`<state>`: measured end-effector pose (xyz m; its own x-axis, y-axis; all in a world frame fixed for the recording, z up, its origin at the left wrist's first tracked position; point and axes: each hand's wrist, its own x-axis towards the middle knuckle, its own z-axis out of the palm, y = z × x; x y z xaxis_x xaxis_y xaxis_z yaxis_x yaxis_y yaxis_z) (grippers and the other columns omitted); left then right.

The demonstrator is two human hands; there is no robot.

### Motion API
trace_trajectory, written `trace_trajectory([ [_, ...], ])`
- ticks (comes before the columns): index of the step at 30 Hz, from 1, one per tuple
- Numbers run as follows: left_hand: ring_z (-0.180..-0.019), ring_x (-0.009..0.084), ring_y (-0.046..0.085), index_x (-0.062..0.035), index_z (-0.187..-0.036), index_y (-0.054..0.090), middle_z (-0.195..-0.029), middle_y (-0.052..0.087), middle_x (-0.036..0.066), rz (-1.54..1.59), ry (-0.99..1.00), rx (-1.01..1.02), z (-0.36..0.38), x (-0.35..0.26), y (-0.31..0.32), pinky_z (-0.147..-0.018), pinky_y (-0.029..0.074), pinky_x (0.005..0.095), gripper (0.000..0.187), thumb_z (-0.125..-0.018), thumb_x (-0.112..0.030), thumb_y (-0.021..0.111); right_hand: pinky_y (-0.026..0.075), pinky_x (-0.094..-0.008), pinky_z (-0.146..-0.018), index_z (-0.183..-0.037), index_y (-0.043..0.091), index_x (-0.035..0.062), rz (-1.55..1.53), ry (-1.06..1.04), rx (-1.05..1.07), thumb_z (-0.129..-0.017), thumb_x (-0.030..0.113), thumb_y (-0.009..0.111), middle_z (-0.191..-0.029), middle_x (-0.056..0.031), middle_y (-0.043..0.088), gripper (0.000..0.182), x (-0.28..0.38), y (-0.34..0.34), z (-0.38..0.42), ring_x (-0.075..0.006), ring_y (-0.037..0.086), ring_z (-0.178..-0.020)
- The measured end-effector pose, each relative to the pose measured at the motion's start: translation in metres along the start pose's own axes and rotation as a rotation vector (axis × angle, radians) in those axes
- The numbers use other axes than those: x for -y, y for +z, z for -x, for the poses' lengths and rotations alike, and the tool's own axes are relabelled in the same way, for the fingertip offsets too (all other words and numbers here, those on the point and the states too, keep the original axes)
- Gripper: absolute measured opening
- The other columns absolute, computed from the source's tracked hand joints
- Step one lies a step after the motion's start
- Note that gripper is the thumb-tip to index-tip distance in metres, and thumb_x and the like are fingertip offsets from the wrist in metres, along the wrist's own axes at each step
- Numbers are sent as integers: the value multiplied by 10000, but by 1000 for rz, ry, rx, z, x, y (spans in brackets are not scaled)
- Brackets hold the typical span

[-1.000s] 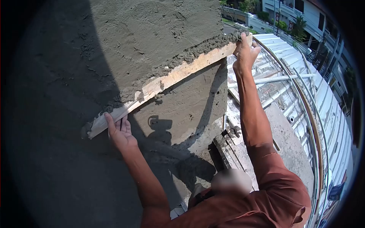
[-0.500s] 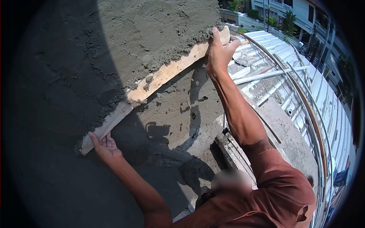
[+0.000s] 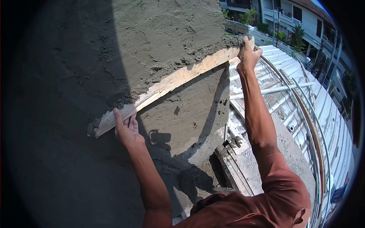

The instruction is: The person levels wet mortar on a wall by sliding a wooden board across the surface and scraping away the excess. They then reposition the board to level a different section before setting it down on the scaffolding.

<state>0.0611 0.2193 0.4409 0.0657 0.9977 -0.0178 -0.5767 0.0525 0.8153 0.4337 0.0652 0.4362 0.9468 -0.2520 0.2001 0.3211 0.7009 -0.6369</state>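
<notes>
A long pale wooden straightedge point(image 3: 182, 77) lies slantwise against the wall of wet grey mortar point(image 3: 167, 34). Loose mortar point(image 3: 197, 56) is heaped along its upper edge. Toward its lower left end, my left hand point(image 3: 128, 131) grips it, thumb in front and fingers underneath. My right hand point(image 3: 249, 56) is closed round the upper right end, beyond the wall's corner, with the thumb on the front face. Below the board the mortar surface is rough, with a few dark pits.
Corrugated metal roofing point(image 3: 273, 57) spreads out on the right, crossed by long pipes and strips point(image 3: 304, 95). Boards caked with mortar point(image 3: 235, 163) stand low by the wall's foot. White buildings point(image 3: 296, 15) rise beyond. A shadow covers the wall's left side.
Both hands have shifted the straightedge to the right, and its right end now reaches past the wall's corner. Its slope is flatter, with the left end raised. Both hands still hold it.
</notes>
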Motion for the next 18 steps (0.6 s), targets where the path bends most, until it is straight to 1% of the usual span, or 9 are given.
trace_trajectory([
  [3, -1007, 250, 617, -6, -1196, 537, -1099, 602, 122, 28, 1, -6, -7, -15, -16, -637, 406, 192, 641, -742, -385, 786, 458, -323, -768, -1083, 366, -10, 30, -80, 22, -810, 213, 727, -1002, -147, 509, 504, 9, 17, 22, -194, 537, -887],
  [4, -999, 254, 621, 3, -1199, 533, -1102, 600, 126, 28, -6, -12, -12, -20, -21, -625, 404, 186, 653, -737, -382, 790, 444, -339, -798, -1076, 372, -11, 53, -82, 24, -811, 230, 724, -1010, -155, 506, 502, 3, 20, 23, -210, 532, -907],
  [8, -989, 261, 625, 13, -1211, 520, -1120, 588, 138, 37, 27, -9, -31, -39, -40, -594, 407, 175, 675, -735, -382, 791, 429, -335, -811, -1095, 371, -14, 62, -50, 4, -812, 237, 722, -1013, -165, 504, 516, -2, 37, 52, -216, 525, -923],
  [9, -994, 258, 622, 5, -1218, 517, -1130, 581, 135, 41, 50, -19, -40, -42, -48, -611, 411, 178, 686, -733, -397, 789, 422, -333, -819, -1100, 371, -9, 33, -106, 1, -816, 241, 718, -1011, -163, 503, 513, 3, 43, 67, -220, 524, -934],
  [10, -1001, 252, 620, -4, -1227, 515, -1141, 578, 115, 27, 74, -71, -40, -49, -51, -608, 403, 177, 699, -731, -417, 784, 417, -341, -835, -1103, 370, -6, 97, -115, 12, -818, 240, 716, -1020, -167, 503, 511, 15, 48, 84, -232, 526, -935],
  [12, -1014, 243, 616, -49, -1229, 525, -1124, 587, 74, 49, 90, -58, -52, -55, -67, -570, 378, 165, 697, -719, -450, 780, 406, -356, -867, -1123, 351, -11, 112, -129, 33, -819, 228, 716, -1054, -186, 495, 532, 8, 52, 92, -243, 513, -957],
  [13, -1008, 251, 622, -58, -1214, 532, -1115, 595, 79, 61, 78, -26, -58, -58, -74, -564, 381, 166, 693, -708, -456, 787, 400, -354, -877, -1126, 344, -9, 124, -104, 83, -824, 217, 712, -1062, -185, 478, 527, 23, 52, 98, -240, 503, -977],
  [15, -997, 270, 631, -65, -1193, 538, -1092, 609, 92, 67, 66, -46, -61, -60, -74, -514, 382, 160, 673, -707, -457, 789, 394, -350, -886, -1127, 340, -4, 77, -70, 117, -831, 205, 707, -1062, -173, 462, 515, 21, 49, 96, -232, 495, -988],
  [18, -980, 284, 637, -66, -1177, 540, -1060, 619, 106, 48, 45, -37, -47, -53, -63, -483, 387, 158, 649, -714, -448, 788, 391, -343, -891, -1128, 342, 2, 31, -74, 100, -839, 200, 701, -1059, -146, 460, 502, 17, 44, 81, -217, 492, -993],
])
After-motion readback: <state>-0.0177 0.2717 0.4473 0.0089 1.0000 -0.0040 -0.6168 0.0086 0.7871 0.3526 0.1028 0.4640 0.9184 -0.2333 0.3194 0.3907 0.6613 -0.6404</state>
